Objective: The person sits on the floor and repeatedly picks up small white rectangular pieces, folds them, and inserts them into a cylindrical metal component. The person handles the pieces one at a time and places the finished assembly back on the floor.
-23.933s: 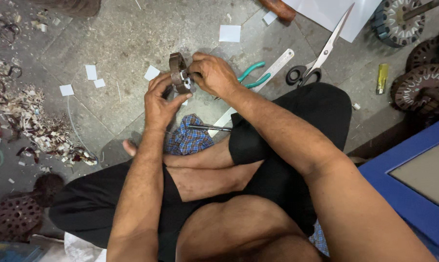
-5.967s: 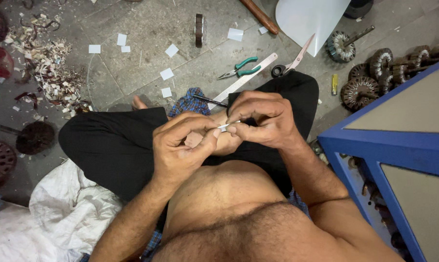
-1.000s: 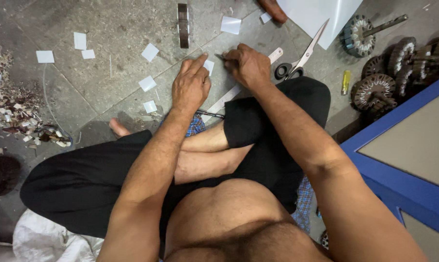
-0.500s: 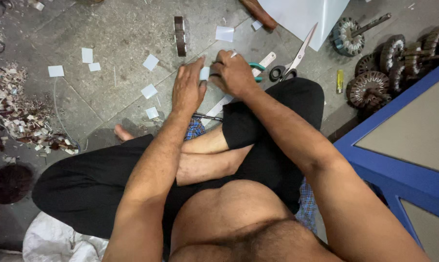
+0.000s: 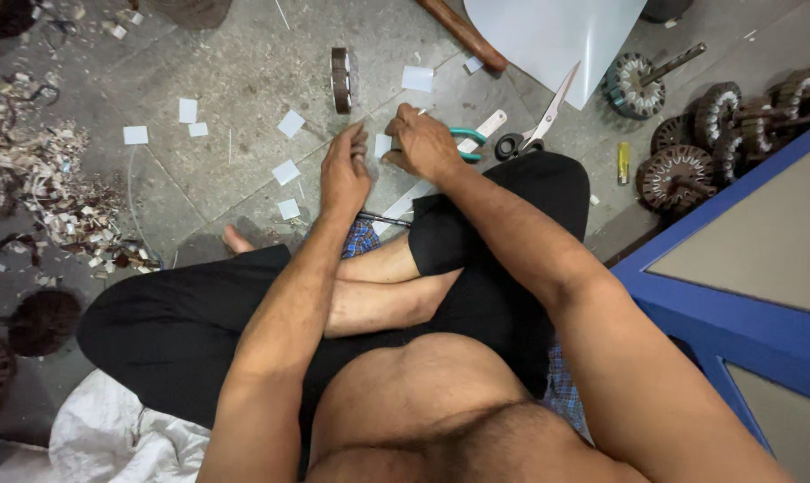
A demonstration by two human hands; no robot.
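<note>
I sit cross-legged on a grey stone floor with both arms stretched forward. My left hand [image 5: 345, 172] reaches down to the floor with its fingers extended and nothing visible in it. My right hand [image 5: 424, 143] is curled beside it, and a small white tip [image 5: 420, 111] sticks out above its knuckles. A small white paper square [image 5: 383, 145] lies between the two hands, by my right thumb. A dark round metal core [image 5: 339, 79] stands on edge just beyond my left hand. Green-handled pliers [image 5: 467, 138] lie partly under my right hand.
Scissors [image 5: 537, 131] and a white strip [image 5: 487, 124] lie right of my hands, below a large white sheet [image 5: 557, 36]. Several paper squares [image 5: 288, 123] dot the floor. Wound motor cores [image 5: 678, 174] sit at right, a blue frame [image 5: 691, 286] beside me, scrap shavings [image 5: 47, 179] at left.
Both hands have come from my lap down to the floor. In the last half second they closed in around the paper square near the pliers.
</note>
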